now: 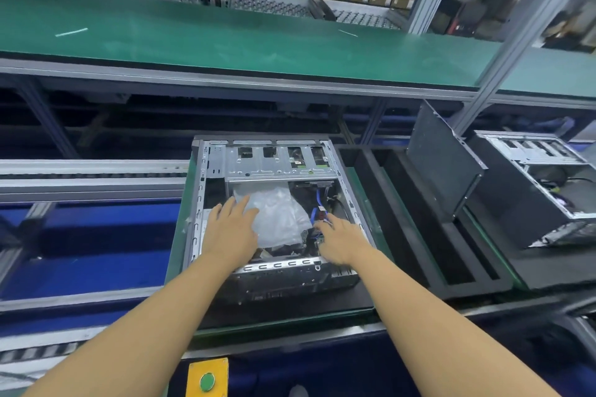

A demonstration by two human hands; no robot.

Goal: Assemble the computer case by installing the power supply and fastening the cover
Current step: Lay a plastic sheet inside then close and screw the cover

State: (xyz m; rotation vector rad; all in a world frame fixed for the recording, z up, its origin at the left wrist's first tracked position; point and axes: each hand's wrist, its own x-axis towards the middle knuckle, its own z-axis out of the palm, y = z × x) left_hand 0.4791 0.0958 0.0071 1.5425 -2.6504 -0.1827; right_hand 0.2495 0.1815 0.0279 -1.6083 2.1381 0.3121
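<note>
An open computer case [206, 171] lies on its side on a green pallet in front of me, its metal drive cage at the far end. Inside lies a clear plastic bag [280, 213] over the middle, with blue cables [317, 200] to the right of it. My left hand [230, 227] rests flat, fingers spread, on the bag's left edge. My right hand [340, 237] reaches into the case's right side by the cables, fingers curled down; what they touch is hidden. A dark side cover [442, 161] leans upright in a black foam holder to the right.
A second open case [545, 177] sits on the pallet at the right. A long green conveyor belt [225, 35] runs across behind, with shelves of cartons beyond. Roller rails stretch to the left. A yellow box with a green button [207, 381] is at the near edge.
</note>
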